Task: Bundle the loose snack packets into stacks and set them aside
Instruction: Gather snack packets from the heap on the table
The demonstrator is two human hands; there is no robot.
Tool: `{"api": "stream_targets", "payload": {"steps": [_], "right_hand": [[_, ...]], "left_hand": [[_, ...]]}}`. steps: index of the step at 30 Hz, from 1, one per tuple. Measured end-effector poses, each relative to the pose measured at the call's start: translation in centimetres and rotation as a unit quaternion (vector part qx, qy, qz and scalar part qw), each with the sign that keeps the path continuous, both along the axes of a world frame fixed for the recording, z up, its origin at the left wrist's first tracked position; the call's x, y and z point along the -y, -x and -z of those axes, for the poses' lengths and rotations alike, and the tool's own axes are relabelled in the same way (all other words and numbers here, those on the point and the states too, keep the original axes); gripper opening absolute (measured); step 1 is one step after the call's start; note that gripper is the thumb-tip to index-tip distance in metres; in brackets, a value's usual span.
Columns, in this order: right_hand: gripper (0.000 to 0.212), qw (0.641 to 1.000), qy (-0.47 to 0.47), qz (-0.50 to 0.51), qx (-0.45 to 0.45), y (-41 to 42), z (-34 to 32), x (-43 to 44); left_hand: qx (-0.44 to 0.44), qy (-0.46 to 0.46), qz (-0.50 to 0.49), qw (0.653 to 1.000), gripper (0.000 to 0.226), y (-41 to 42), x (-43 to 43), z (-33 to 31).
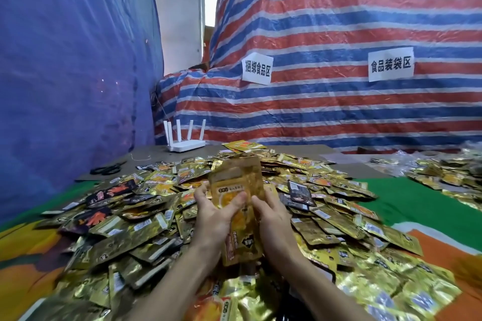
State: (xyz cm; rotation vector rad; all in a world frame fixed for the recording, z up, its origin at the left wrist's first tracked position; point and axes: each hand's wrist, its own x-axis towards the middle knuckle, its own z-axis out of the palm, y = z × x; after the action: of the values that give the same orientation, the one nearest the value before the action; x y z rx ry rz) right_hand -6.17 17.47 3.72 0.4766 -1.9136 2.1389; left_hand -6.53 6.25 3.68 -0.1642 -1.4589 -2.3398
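A big heap of loose gold and black snack packets point(146, 219) covers the table in front of me. Above its middle I hold a small upright stack of gold packets point(236, 185), blurred at its top. My left hand point(215, 214) grips the stack from the left, thumb across its front. My right hand point(271, 214) holds it from the right side, fingers curled behind it. The lower end of the stack point(241, 247) shows between my wrists.
A white router point(185, 144) with several antennas stands at the table's back left, black scissors point(108, 169) lie left of it. A second pile of gold packets point(448, 172) lies far right. Striped tarpaulin point(339, 112) with paper signs rises behind; a blue tarpaulin point(65, 73) hangs left.
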Motion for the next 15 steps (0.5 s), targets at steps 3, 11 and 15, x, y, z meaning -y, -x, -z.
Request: {"api": "stream_targets", "payload": {"steps": [3,11,15], "right_hand": [[0.031,0.996,-0.052,0.018,-0.076,-0.6,-0.2,0.3],[0.019,0.999,-0.001,0.035,-0.029,0.0,1.5,1.2],[0.033,0.998,0.035,-0.006,-0.055,0.1,1.2,1.3]], "left_hand": [[-0.085,0.132,-0.113,0.981,0.066,-0.4,-0.3,0.1],[-0.072,0.376,-0.011,0.924,0.042,-1.3,0.4,1.9],[-0.109,0.391,-0.016,0.914,0.045,-1.2,1.8,0.8]]}}
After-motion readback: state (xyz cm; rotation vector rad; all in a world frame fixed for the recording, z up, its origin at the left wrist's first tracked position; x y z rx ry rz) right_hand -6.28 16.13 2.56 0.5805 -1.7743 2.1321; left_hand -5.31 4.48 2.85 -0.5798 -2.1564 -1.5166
